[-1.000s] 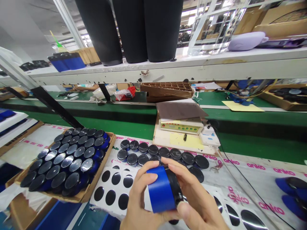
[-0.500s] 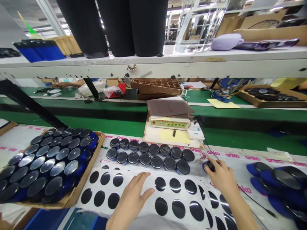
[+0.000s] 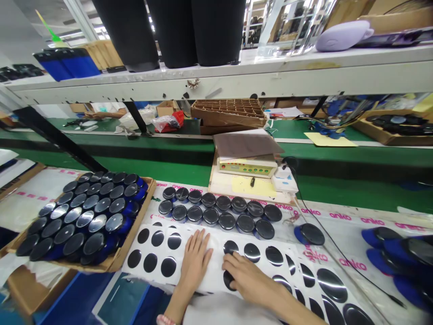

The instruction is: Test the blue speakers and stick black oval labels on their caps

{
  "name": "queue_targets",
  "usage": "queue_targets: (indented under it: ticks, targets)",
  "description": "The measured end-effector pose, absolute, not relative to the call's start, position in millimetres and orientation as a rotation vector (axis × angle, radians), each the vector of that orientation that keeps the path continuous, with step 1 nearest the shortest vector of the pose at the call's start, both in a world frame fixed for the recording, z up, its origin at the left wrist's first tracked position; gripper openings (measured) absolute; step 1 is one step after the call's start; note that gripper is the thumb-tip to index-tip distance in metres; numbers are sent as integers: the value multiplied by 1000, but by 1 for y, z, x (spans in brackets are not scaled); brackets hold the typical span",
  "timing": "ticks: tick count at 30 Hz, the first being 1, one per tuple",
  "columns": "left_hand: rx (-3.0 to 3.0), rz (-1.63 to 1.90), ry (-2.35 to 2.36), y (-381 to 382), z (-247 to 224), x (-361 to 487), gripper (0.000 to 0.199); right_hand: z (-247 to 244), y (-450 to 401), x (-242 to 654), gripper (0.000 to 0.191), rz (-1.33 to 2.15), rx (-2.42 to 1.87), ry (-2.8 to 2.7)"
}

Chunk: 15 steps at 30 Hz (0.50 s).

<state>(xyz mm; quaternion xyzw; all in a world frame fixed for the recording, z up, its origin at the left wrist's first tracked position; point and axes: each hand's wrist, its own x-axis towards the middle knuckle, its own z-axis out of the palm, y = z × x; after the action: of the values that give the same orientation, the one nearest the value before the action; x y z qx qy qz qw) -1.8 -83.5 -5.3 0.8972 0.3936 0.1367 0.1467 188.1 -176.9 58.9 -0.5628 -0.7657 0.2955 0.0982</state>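
Note:
A white sheet (image 3: 211, 241) with rows of round black stickers lies in front of me, overlapping other such sheets at its right. My left hand (image 3: 196, 257) rests flat on the sheet with its fingers stretched out, holding nothing. My right hand (image 3: 248, 277) is closed, its curled fingertips and thumb at the edge of one black sticker (image 3: 228, 280), partly hiding it. Whether the edge is lifted I cannot tell. Behind the sheet stand two rows of blue round pieces with black tops (image 3: 210, 216). A single blue piece with a black top (image 3: 311, 234) sits apart to the right.
At left a cardboard tray (image 3: 135, 239) holds many blue pieces with black tops. More blue pieces (image 3: 419, 253) are stacked at right. A thin black cable (image 3: 352, 266) crosses the table. Behind stand a control box (image 3: 248, 166) and a green conveyor (image 3: 162, 155); a shelf (image 3: 287, 74) overhangs.
My right hand has left the single blue piece at right and moved left onto the sticker sheet. My left hand has flattened onto the sheet. The view has shifted slightly.

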Motion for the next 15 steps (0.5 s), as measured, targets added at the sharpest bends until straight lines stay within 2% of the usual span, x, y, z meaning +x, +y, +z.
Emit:
queue_targets:
  ticks: [6, 10, 12, 15]
  targets:
    - [2576, 457, 1140, -84, -3, -1, 44, 49, -181, 175, 45, 923, -1647, -2387]
    - [2550, 519, 1189, -85, 1, -4, 40, 57, -180, 185, 29, 853, -1671, -2306]
    - [2506, 583, 1290, -78, 7, -11, 35, 55, -176, 204, 23, 615, -1744, -2115]
    - [2388, 716, 1549, -53, 19, -28, 32, 41, -172, 244, 32, 65, -1998, -1686]
